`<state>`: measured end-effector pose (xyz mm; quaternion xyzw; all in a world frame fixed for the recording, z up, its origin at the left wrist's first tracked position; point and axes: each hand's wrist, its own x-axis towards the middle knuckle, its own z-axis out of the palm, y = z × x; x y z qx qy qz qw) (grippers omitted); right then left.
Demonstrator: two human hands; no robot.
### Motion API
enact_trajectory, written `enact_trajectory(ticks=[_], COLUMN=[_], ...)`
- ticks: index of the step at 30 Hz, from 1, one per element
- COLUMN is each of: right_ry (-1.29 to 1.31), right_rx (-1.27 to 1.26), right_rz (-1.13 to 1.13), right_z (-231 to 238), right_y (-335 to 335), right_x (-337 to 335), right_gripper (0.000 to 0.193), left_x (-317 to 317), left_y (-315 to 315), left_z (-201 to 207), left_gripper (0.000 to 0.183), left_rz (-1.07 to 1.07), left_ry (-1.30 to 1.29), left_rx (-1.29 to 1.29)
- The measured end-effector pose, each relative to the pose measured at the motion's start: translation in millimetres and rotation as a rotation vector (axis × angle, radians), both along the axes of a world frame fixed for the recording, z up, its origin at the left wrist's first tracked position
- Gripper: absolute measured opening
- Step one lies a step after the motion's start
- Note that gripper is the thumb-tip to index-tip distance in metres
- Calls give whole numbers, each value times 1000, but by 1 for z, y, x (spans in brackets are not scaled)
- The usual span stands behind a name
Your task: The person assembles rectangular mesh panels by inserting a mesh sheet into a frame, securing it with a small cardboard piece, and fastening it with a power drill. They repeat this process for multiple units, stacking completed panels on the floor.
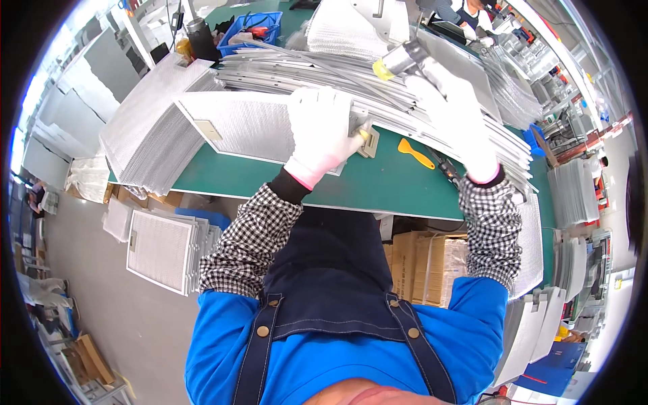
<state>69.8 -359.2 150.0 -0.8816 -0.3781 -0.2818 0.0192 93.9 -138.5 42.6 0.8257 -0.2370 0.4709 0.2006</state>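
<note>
My left hand (318, 128), in a white glove, grips the right end of a framed metal mesh filter panel (246, 125) on the green worktable. Its thumb points right, near a small metal block (369, 143) at the panel's end. In my gloved right hand (451, 111) is a mallet (403, 59), raised above the table to the right. The mallet's head is grey with a yellow end, and its handle runs into my fist. Below it lie a yellow scraper (416, 154) and a dark-handled tool (445, 167), neither touched by my hands.
Long metal frame strips (290, 71) are heaped behind the panel. Mesh sheets (158, 128) are stacked at the left, with more sheets (354, 30) at the back. A blue bin (250, 30) stands at the far left. Boxes (428, 266) sit under the table's front edge (378, 209).
</note>
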Motion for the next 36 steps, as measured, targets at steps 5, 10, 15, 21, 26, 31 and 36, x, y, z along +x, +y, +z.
enact_trajectory(ticks=[5, 10, 15, 21, 26, 31, 36], right_ry=[184, 44, 508, 402, -111, 486, 235], right_rx=[55, 156, -10, -156, 640, 1052, 1160], right_rz=[151, 82, -694, -811, -277, 21, 474], right_z=[-1, -28, -149, -157, 42, 151, 125], right_y=[8, 10, -61, -106, -39, 32, 59], right_x=[-19, -30, -17, 5, 105, 131, 94], right_gripper=[28, 26, 38, 52, 58, 35, 16], left_x=[-10, -21, -31, -40, -44, -40, -28], left_y=[6, 6, 2, 0, -12, -20, -33], left_z=[-6, -9, -11, 0, -8, 10, 8], left_gripper=[41, 40, 36, 34, 39, 38, 31], left_rz=[-36, -28, -49, -173, -238, -223, -178], left_ry=[-17, -116, -102, -98, -27, -57, 17], left_rx=[-17, -48, -87, -103, -107, -177, -193])
